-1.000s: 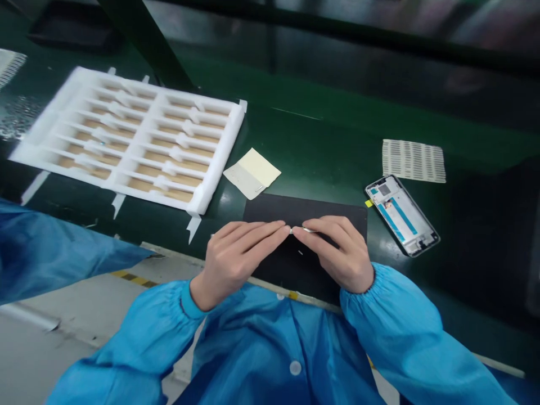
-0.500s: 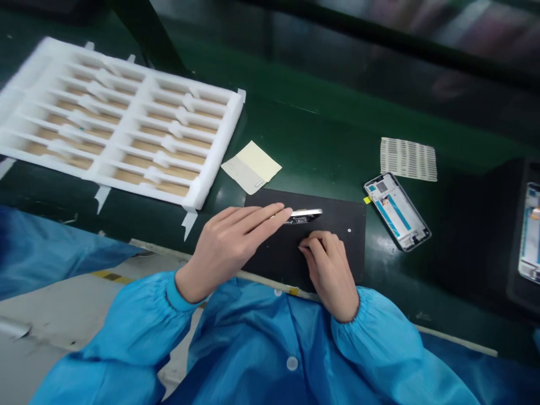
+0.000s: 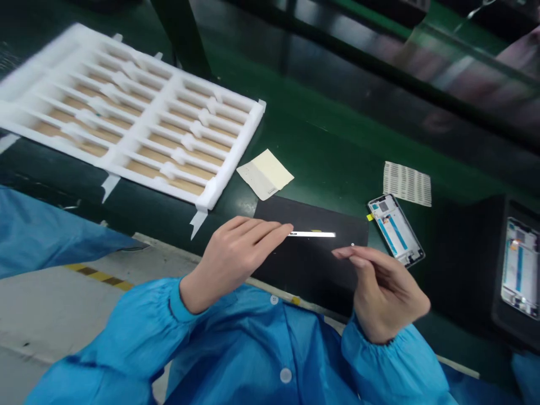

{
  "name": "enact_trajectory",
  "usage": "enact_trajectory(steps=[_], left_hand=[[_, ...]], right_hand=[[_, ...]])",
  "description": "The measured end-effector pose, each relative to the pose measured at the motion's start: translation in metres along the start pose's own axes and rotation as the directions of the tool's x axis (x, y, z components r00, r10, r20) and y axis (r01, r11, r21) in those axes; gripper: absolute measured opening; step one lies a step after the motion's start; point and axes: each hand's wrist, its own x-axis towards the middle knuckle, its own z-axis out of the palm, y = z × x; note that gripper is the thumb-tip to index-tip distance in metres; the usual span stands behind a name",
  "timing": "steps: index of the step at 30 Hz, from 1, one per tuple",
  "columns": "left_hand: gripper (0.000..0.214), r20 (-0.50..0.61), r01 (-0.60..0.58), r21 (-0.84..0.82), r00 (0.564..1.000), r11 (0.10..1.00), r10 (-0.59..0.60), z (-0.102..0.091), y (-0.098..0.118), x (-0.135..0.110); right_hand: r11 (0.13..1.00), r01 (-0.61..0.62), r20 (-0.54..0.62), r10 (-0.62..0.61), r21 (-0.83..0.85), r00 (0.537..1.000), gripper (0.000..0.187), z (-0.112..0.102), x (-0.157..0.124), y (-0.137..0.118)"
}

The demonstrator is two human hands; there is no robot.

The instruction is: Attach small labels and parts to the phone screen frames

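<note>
My left hand [image 3: 244, 253] grips a phone frame [image 3: 314, 234] by its left end, holding it edge-on so that only a thin bright side shows. A bit of yellow sticks up behind that edge. Right of it, my right hand [image 3: 379, 281] is raised with thumb and forefinger pinched together; anything between the fingertips is too small to make out. Both hands are above a black mat [image 3: 312, 267] at the bench's near edge. A second phone frame [image 3: 396, 230], with blue strips and a yellow tab, lies just beyond my right hand.
To the left stands a white foam tray [image 3: 169, 107] with slotted compartments. A cream paper pad [image 3: 268, 174] lies behind the mat. At right are a sheet of small labels [image 3: 407, 183] and another phone frame [image 3: 521, 267] in a dark holder. Blue cloth [image 3: 54, 233] shows at lower left.
My right hand has moved right and up, away from the held phone frame, and turned over. The frame now shows its edge more squarely. The view has shifted and tilted slightly.
</note>
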Motion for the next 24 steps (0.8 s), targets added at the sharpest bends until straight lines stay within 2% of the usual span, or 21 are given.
enact_trajectory(steps=[3, 7, 14, 20, 24], left_hand=[[0.031, -0.024, -0.012, 0.025, 1.0, 1.0, 0.013, 0.0, 0.003, 0.001], [0.027, -0.037, -0.025, 0.016, 0.999, 1.0, 0.026, 0.002, 0.006, 0.001], [0.023, -0.107, -0.035, 0.009, 0.994, 0.999, 0.035, 0.004, 0.008, -0.003], [0.02, -0.112, 0.037, -0.062, 0.993, 0.997, -0.044, 0.007, 0.007, -0.004], [0.02, -0.108, 0.037, -0.066, 0.993, 0.997, -0.044, 0.007, 0.007, -0.003]], right_hand=[[0.995, 0.101, -0.048, -0.1, 0.016, 0.994, 0.014, 0.012, -0.001, -0.007], [0.972, 0.218, 0.011, -0.22, 0.086, 0.976, 0.023, 0.028, 0.0, -0.004], [0.996, 0.059, 0.104, -0.066, 0.061, 0.992, 0.01, 0.048, -0.007, 0.009], [0.991, 0.13, 0.126, -0.129, -0.001, 0.984, 0.014, 0.052, -0.01, 0.013], [0.977, 0.199, 0.131, -0.188, -0.078, 0.973, 0.011, 0.05, -0.009, 0.016]])
